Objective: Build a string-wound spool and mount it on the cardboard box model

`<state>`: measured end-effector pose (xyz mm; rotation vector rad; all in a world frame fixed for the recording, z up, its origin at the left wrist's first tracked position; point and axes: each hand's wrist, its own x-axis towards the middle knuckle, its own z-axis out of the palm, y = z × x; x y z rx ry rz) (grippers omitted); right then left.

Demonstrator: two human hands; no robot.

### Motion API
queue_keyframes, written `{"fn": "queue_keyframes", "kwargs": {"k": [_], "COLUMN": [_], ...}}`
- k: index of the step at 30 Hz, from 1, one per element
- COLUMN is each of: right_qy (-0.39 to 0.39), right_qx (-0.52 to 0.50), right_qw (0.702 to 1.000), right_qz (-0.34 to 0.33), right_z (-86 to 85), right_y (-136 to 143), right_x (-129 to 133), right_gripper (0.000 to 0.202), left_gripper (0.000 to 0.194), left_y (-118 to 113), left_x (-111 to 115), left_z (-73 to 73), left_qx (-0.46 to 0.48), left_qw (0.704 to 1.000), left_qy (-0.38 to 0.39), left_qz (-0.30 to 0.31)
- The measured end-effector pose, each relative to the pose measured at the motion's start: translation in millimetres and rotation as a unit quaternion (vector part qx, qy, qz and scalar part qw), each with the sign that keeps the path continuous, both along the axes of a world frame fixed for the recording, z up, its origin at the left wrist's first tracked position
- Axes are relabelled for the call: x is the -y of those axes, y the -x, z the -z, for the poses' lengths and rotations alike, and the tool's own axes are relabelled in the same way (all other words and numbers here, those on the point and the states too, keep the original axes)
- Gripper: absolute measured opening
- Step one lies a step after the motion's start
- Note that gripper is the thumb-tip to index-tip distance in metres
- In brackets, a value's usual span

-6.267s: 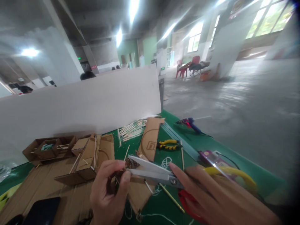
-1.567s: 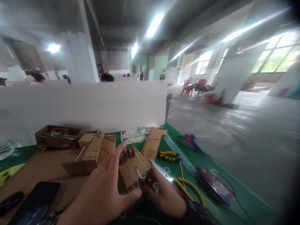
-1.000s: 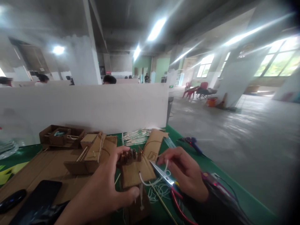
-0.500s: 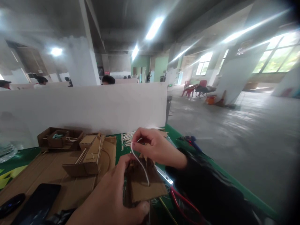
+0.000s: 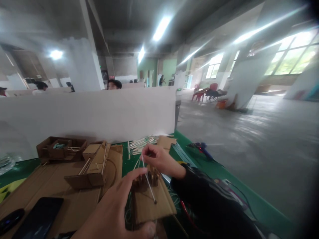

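A small cardboard piece (image 5: 156,207) with upright cardboard parts at its far end is gripped by my left hand (image 5: 119,202), thumb at its near edge and index finger near the uprights. A white cord (image 5: 149,181) runs taut from a dark hole in the cardboard up to my right hand (image 5: 159,159). My right thumb and index finger are pinched on the cord's upper part. The underside of the cardboard piece is hidden.
Left lie a cardboard sheet (image 5: 50,182), cardboard assemblies (image 5: 96,166), a phone (image 5: 38,215) and a black mouse (image 5: 12,219). Behind are thin sticks (image 5: 142,144); right, a blue glue gun (image 5: 205,152). A white partition (image 5: 87,114) stands beyond; people sit past it.
The cord, slack and curved before, is now straight. My right hand has moved slightly down and left, and the far cardboard scrap now shows. My left index finger has shifted toward the cord.
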<state>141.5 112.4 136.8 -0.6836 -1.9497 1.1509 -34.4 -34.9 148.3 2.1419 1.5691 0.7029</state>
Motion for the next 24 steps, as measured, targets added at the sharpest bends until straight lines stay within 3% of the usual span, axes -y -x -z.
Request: {"fn": "queue_keyframes", "kwargs": {"k": [4,10,14,24], "right_qy": [0.035,0.089,0.092,0.033], "right_qx": [-0.020,-0.071,-0.121,-0.261], "right_qw": [0.999,0.992,0.988,0.964], "right_qz": [-0.016,-0.045,-0.030,0.029], "right_z": [19.7,42.1,37.7,13.3], "right_y": [-2,-3,-3,-5], "right_x": [2,13,20,18], "right_gripper": [0.024,0.040,0.037,0.022], "left_gripper": [0.081,0.042,0.020,0.024], "left_y": [3,-6,-13,-28], "left_x": [2,-6,-13,-17], "left_z": [1.1,-4.0,-8.2,4.8], "left_qx": [0.016,0.028,0.033,0.123], "left_qw": [1.000,0.996,0.992,0.981], "left_qy": [-0.001,-0.080,-0.124,-0.149], "left_qz": [-0.007,-0.021,-0.009,-0.012]}}
